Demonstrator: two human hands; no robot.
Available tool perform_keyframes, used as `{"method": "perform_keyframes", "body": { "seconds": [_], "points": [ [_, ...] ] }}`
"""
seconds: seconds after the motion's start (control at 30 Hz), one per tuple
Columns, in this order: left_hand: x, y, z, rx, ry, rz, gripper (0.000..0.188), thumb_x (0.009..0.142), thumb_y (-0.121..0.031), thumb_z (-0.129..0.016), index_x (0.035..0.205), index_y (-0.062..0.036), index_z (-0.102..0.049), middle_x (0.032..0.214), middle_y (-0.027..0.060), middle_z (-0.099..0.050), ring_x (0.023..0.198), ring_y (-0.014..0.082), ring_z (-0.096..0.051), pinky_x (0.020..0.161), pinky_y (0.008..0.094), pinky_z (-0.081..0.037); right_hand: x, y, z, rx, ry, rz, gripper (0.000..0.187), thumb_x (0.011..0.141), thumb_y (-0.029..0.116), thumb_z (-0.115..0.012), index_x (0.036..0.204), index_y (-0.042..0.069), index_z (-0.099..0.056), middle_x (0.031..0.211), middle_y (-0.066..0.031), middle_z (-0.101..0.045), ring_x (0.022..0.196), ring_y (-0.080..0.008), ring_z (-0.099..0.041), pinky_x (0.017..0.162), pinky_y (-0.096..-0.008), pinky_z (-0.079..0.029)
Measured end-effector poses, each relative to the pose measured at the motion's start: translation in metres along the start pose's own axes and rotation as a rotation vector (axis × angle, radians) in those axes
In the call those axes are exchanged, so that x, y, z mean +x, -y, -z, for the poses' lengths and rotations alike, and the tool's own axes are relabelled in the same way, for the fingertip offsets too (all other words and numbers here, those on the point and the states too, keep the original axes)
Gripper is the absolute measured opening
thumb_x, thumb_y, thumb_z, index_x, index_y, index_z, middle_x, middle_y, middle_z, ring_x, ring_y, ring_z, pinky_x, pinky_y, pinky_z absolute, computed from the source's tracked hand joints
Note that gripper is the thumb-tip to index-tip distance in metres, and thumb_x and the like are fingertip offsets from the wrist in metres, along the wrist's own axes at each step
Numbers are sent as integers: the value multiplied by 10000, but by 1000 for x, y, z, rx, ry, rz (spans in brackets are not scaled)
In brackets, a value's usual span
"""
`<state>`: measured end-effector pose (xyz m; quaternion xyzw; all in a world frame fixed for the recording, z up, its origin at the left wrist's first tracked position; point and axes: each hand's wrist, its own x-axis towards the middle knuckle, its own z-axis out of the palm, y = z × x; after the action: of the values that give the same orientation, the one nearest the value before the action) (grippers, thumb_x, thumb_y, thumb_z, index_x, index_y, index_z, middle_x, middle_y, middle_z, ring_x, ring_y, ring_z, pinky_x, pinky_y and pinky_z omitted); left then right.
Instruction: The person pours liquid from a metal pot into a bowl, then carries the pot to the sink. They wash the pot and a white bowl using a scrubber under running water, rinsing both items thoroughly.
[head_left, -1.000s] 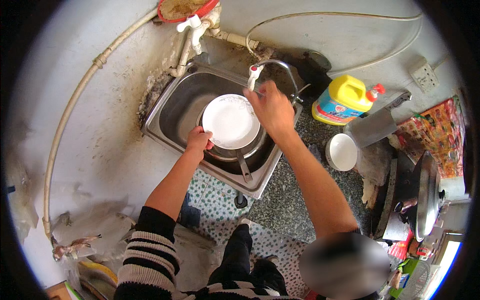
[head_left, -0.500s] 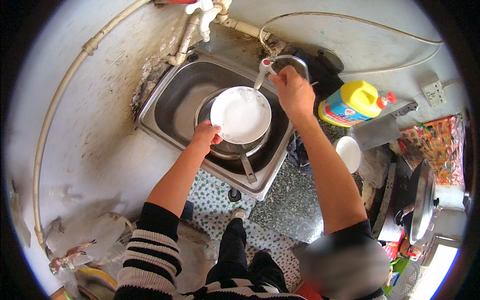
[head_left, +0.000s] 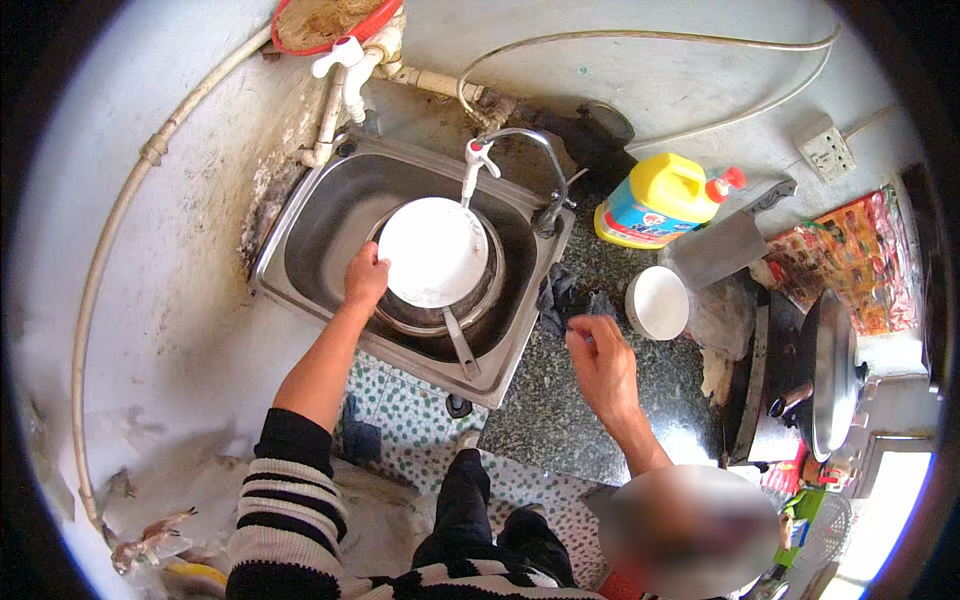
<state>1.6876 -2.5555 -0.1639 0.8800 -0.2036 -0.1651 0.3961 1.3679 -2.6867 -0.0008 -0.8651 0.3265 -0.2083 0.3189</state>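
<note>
One white, shallow, round plate (head_left: 433, 252) in work, held over the stainless-steel rectangular sink (head_left: 335, 225). Left hand (head_left: 367, 276): clamped on the plate's left rim, thumb uppermost. Right hand (head_left: 603, 362): well apart from the left, above the dark speckled stone counter (head_left: 530, 430), fingers half curled; cannot tell whether it holds anything. Nearest to it: a crumpled dark cloth (head_left: 557, 298) by the sink edge and a deep white bowl (head_left: 658, 303).

White plastic tap with a red mark (head_left: 473, 172): spout end at the plate's upper right rim. Whether water runs is too fine to tell.

Beneath the plate, in the sink: a round metal pan with a flat grey handle (head_left: 461, 343), handle toward the near rim. Contact between plate and pan not determinable.

Progress, judged from positions: plate already in hand and under the spout; handling appears partway, as it is not yet set down. Pan sits in the sink, held by neither hand. Bowl stands on the counter, also unheld; whether either has been dealt with cannot be told.
</note>
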Motion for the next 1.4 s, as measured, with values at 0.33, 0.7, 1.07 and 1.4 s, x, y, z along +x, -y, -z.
{"method": "perform_keyframes", "body": {
  "seconds": [0.33,0.7,1.07,1.4],
  "points": [
    [-23,-113,62,704,-125,-1017,181,695,-73,-529,874,-73,-558,818,59,-550,826,223,-553,713,370,-476,-71,-18,23,68,15,-214,101,810,57,-565,894,1,-570,803,-108,-561,641,-194,-565,572,-292,-449],
    [20,-124,9,813,15,-1326,106,701,-94,-520,783,-63,-581,826,75,-604,813,214,-581,687,351,-477,-94,-17,14,149,70,-215,93,820,68,-561,888,10,-587,837,-123,-570,690,-250,-583,591,-314,-459],
    [-24,-78,127,1249,-294,-1201,250,859,-97,-511,1092,-14,-548,994,109,-577,898,237,-563,767,323,-473,-203,-73,36,88,190,-270,134,831,121,-537,927,30,-557,877,-129,-568,793,-324,-580,663,-392,-473],
    [-81,-3,195,-146,-187,-190,204,828,-169,-584,965,-22,-548,901,52,-586,754,134,-541,666,256,-441,-399,-179,102,-35,58,-818,162,839,186,-499,845,55,-594,886,-159,-616,831,-357,-591,709,-436,-472]
  ]
}}
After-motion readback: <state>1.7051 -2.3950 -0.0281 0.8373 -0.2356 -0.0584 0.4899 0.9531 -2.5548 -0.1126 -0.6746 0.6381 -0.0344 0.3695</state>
